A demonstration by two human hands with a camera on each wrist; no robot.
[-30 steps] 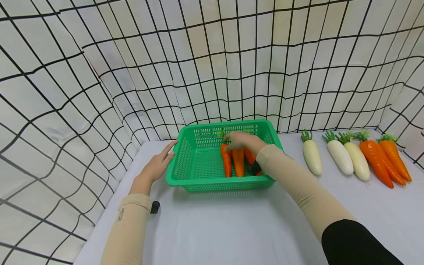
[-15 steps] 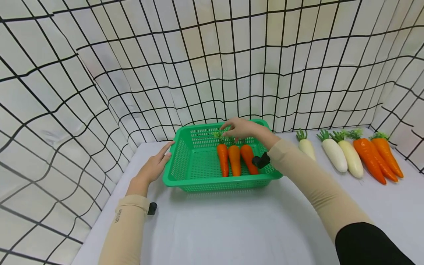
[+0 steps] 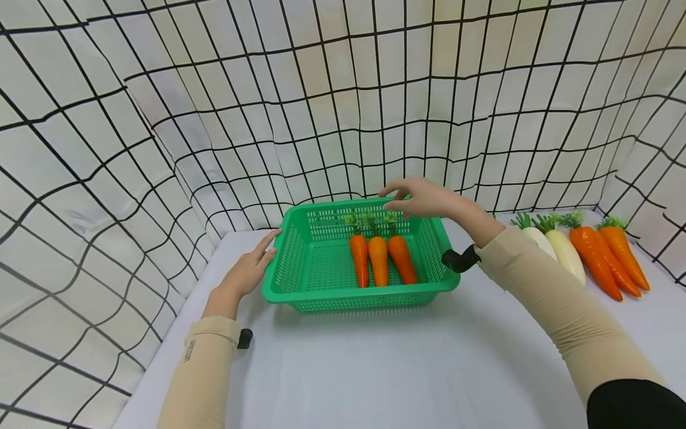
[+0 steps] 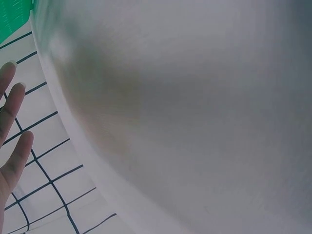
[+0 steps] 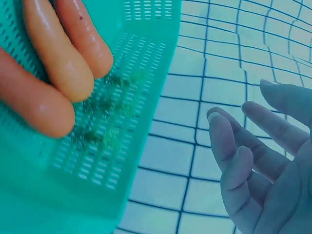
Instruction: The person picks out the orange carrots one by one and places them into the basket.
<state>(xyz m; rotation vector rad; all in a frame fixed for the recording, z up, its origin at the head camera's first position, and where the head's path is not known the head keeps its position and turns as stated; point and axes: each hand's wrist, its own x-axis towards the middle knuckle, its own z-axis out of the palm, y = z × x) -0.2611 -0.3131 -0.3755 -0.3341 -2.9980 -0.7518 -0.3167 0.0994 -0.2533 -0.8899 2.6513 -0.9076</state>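
A green plastic basket stands on the table, with three orange carrots side by side in its right half, leafy tops toward the back wall. My left hand rests its straight fingers on the basket's left rim. Above the back right rim hovers my right hand, fingers loosely bent and nothing between them. In the right wrist view that hand is apart from the basket and the carrots. The left wrist view catches only fingers and a corner of the basket.
To the right on the white table lie white radishes, partly hidden by my right forearm, and more carrots. A white cloth wall with a black grid rises behind the basket and along the left side.
My right hand has risen from the carrots in the basket and moved right and back, uncovering all three. The left hand stays at the left rim.
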